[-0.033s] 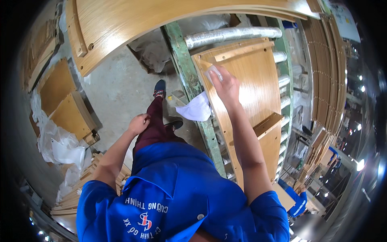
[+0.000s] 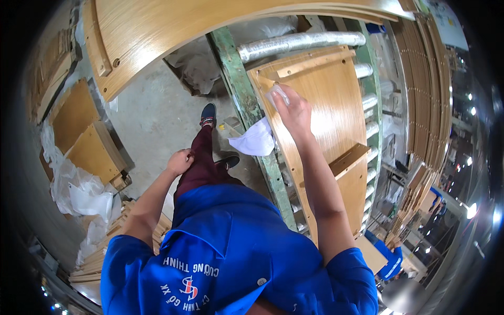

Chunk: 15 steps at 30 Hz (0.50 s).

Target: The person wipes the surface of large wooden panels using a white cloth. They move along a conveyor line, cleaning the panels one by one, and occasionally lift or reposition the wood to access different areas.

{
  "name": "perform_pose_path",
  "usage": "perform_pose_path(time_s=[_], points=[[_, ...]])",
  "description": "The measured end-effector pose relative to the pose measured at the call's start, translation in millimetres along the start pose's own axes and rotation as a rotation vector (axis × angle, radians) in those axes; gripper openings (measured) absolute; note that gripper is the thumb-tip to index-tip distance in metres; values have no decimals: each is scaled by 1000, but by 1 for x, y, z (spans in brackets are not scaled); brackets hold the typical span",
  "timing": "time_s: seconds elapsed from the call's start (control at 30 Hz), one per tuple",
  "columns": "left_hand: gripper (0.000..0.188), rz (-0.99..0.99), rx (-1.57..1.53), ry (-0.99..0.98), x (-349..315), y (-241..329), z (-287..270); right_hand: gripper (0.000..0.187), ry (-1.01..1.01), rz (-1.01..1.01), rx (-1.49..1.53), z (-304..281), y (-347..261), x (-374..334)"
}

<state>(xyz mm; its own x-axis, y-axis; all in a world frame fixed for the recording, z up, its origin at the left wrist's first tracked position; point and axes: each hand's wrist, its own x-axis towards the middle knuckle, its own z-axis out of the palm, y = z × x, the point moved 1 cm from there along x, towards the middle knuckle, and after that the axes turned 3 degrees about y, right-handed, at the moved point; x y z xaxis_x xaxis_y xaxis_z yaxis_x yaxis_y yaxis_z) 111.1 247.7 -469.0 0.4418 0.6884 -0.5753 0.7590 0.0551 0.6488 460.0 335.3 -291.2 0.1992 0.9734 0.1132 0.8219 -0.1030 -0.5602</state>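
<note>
My right hand [image 2: 295, 113] is closed on a small whitish, translucent pad [image 2: 277, 96] and presses it near the left far edge of a varnished wooden panel [image 2: 337, 118]. A wooden strip [image 2: 316, 61] crosses the panel's far end, just beyond that hand. Another wooden crosspiece [image 2: 348, 161] stands up from the panel to the right of my forearm. By my thigh, my left hand [image 2: 181, 161] hangs with curled fingers against the dark red trousers; whether it holds anything is hidden. A white cloth [image 2: 253, 138] drapes over the conveyor's edge beside the panel.
The panel lies on a green-framed roller conveyor [image 2: 231, 68] with wrapped rollers [image 2: 299, 46]. A large curved panel [image 2: 152, 39] spans the far side. Stacked boards [image 2: 97, 149] and plastic sheeting [image 2: 84, 194] lie at left. Brown boards [image 2: 425, 89] stand at right; a co-worker [image 2: 388, 260] is behind.
The view has shifted very slightly. Both hands stay in place, the right one still on the pad.
</note>
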Motion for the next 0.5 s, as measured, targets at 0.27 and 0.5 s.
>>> perform_pose_path(time_s=[0.27, 0.5], points=[[26, -183, 72, -26, -8, -50, -2, 27, -17, 251, -38, -29, 16, -62], [24, -257, 101, -80, 6, -30, -11, 28, 73, 391, -31, -51, 34, -140]])
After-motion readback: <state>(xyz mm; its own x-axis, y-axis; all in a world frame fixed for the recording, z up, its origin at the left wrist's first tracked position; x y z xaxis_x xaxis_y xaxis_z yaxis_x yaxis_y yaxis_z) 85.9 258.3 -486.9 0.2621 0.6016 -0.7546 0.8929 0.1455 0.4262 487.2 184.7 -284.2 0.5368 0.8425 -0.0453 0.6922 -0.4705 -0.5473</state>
